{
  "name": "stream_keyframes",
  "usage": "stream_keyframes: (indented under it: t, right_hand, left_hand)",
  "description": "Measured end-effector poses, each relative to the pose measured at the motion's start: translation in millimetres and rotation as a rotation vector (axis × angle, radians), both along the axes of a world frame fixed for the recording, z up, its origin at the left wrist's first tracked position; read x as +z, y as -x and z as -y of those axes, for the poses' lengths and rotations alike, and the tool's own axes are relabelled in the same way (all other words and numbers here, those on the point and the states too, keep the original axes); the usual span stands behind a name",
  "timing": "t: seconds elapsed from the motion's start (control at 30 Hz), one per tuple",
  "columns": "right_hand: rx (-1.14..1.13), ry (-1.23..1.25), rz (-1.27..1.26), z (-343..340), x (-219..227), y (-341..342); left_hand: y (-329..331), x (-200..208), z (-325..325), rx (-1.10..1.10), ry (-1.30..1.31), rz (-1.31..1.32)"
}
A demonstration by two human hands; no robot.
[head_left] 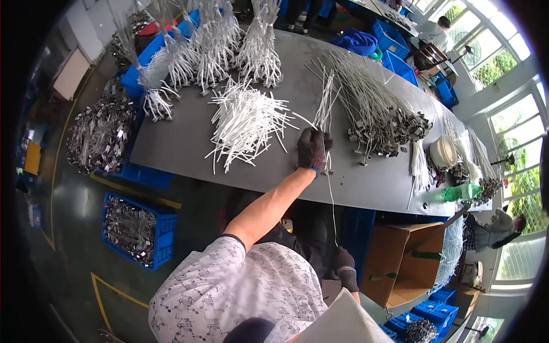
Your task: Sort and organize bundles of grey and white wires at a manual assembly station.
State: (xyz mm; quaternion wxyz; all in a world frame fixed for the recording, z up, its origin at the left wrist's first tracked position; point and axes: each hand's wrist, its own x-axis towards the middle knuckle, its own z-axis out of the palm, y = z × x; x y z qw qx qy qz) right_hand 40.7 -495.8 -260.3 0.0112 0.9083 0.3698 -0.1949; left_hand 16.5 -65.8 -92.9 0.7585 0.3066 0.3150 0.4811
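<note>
As L hand (312, 150) grips tube (303, 119), R hand (345, 264) w/ wire (333, 204)

Worktable: I record a flat, smooth grey tabletop (177, 143) before me.
Centre-left: I find a loose heap of short, thin white tubes (246, 123).
Far edge, left: bunched pale wires with white-sleeved ends (260, 57).
Right of centre: I note fanned, long thin grey wires (366, 86) ending in dark, boxy connectors (400, 127).
Far right: one cream-white round tub (443, 152), near a translucent green plastic bottle (462, 192).
</note>
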Motion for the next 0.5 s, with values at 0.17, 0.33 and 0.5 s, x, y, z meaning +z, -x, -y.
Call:
stream_keyframes:
  t: [0.17,0.33,0.5]
  right_hand:
    - [0.026,0.069,-0.134,14,-10,6]
    - [0.091,-0.025,-0.160,14,-20,7]
    - [0.115,-0.478,-0.172,-52,61,6]
  left_hand:
    - [23,-1,-7,0.088,-0.226,-0.089]
    - [42,-9,-10,-0.513,-0.302,-0.335]
    - [17,-7,-7,-0.528,-0.319,-0.396]
